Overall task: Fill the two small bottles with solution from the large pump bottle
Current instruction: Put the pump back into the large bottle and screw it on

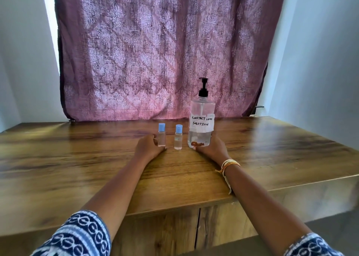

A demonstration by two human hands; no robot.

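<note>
Wooden table (97,158), curtain (155,51) behind. Left hand (149,146) cups the left small bottle (161,135); right hand (212,147) wraps the pump bottle (201,123) base. Second small bottle (178,137) stands between (both capped). Step: setup; uncapping likely next.

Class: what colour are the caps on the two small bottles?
Light blue caps on both small clear plastic bottles, seen in the head view.
</note>
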